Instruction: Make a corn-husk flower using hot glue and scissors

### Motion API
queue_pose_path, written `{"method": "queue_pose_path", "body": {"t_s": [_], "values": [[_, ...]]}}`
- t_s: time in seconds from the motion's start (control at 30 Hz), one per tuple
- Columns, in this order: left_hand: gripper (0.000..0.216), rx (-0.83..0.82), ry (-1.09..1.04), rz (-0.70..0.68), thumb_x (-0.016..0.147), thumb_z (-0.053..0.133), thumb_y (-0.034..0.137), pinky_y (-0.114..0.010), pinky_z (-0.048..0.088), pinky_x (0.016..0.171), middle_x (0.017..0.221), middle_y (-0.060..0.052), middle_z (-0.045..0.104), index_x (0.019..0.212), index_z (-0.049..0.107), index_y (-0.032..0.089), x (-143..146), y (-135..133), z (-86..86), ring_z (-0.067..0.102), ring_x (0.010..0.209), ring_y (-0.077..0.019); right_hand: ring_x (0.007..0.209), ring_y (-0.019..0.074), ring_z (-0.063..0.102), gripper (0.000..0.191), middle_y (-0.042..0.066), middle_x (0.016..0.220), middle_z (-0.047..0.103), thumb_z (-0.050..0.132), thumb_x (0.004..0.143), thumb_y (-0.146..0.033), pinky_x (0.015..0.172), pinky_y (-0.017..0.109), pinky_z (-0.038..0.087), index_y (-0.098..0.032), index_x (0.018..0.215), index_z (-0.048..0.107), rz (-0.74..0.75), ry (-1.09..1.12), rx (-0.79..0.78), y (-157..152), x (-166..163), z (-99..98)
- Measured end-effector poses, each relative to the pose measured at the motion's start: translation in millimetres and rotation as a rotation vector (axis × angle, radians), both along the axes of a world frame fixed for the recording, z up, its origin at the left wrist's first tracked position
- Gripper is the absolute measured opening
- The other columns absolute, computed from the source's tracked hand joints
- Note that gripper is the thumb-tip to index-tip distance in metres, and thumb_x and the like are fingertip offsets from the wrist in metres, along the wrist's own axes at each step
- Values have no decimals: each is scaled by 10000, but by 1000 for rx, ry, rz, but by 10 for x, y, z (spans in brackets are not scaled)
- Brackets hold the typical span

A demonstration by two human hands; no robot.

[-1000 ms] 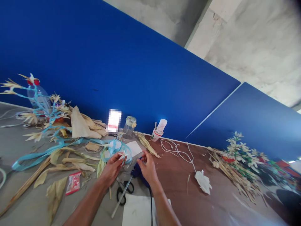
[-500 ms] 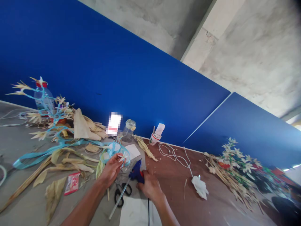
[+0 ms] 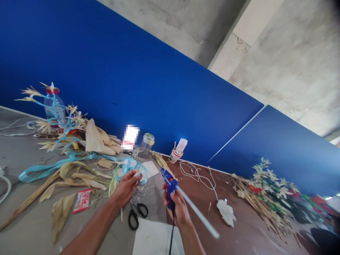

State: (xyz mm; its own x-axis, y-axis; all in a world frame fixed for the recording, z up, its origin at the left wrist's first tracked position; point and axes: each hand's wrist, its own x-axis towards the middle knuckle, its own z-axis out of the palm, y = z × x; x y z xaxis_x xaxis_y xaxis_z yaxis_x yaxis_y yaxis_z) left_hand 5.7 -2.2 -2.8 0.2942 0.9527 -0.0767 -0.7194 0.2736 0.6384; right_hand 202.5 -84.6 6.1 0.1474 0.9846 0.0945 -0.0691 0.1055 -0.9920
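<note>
Blue glue gun [image 3: 170, 186] in the right grip [image 3: 180, 208], its trigger hidden

The right grip is wrapped around the handle of the glue gun, above the brown part of the counter [image 3: 198, 193]; fingers cover the trigger side. The nozzle end points up and away to the left, and a translucent glue stick [image 3: 198, 213] juts from the back, slanting down to the right of the grip. The black cord [image 3: 172, 234] drops below the grip across a white sheet [image 3: 156, 239] and is cut off, like the sheet, by the bottom edge.

The left grip [image 3: 126, 189] pinches a small white piece [image 3: 137, 174], mostly covered by fingertips and hard to make out against the light-blue ribbon [image 3: 130, 164] just beyond. Below the left grip lie black-handled scissors [image 3: 137, 214], their blades hard to make out.

Beyond the grips stand a clear jar [image 3: 146, 146] and a pixelated bright panel [image 3: 130, 137], its content unreadable. Far left of the left grip, blue-stemmed flowers [image 3: 54, 109] partly hide a red-capped bottle [image 3: 60, 109]. Far right of the right grip, white flowers [image 3: 265, 173] stand near a dark shape [image 3: 325, 239] that is too blurred to identify and cut off by the frame.
</note>
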Motion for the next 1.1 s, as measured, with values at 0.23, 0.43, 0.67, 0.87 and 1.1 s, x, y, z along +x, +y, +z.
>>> {"method": "queue_pose_path", "body": {"t_s": [0.23, 0.43, 0.67, 0.87, 1.1], "values": [[263, -70, -23, 26, 578, 813, 160, -186, 463, 560, 677, 7, 610, 723, 594, 153, 50, 4, -35, 564, 607, -88, 459, 74, 361, 418, 50, 825, 603, 693, 668, -505, 489, 258, 293, -193, 939, 627, 221, 246, -13, -45, -242, 26], [210, -81, -21, 62, 634, 764, 170, -193, 432, 515, 683, 8, 589, 731, 578, 156, 86, -3, -63, 465, 495, -57, 454, 75, 366, 414, -15, 605, 517, 643, 750, -527, 484, 236, 229, -160, 940, 628, 240, 257, 26, -67, -362, -133], [192, -49, -52, 11, 714, 722, 203, -216, 441, 553, 740, 20, 562, 784, 545, 178, 102, -16, -135, 445, 518, -60, 448, 72, 376, 413, -37, 552, 488, 616, 776, -544, 478, 225, 242, -158, 922, 614, 187, 241, 9, -85, -349, -149], [170, -77, -81, -47, 763, 681, 210, -236, 450, 571, 716, 23, 543, 794, 516, 181, 106, -58, -67, 487, 543, -80, 457, 65, 391, 372, -23, 598, 517, 611, 789, -511, 465, 217, 258, -158, 907, 609, 171, 261, 10, -92, -341, -163], [143, -60, 14, -89, 797, 651, 236, -187, 371, 500, 557, 73, 426, 774, 544, 143, 158, -99, 2, 280, 405, -21, 455, 67, 400, 386, -20, 603, 524, 622, 775, -529, 459, 216, 250, -166, 904, 611, 174, 252, -3, -111, -350, -145]]}}
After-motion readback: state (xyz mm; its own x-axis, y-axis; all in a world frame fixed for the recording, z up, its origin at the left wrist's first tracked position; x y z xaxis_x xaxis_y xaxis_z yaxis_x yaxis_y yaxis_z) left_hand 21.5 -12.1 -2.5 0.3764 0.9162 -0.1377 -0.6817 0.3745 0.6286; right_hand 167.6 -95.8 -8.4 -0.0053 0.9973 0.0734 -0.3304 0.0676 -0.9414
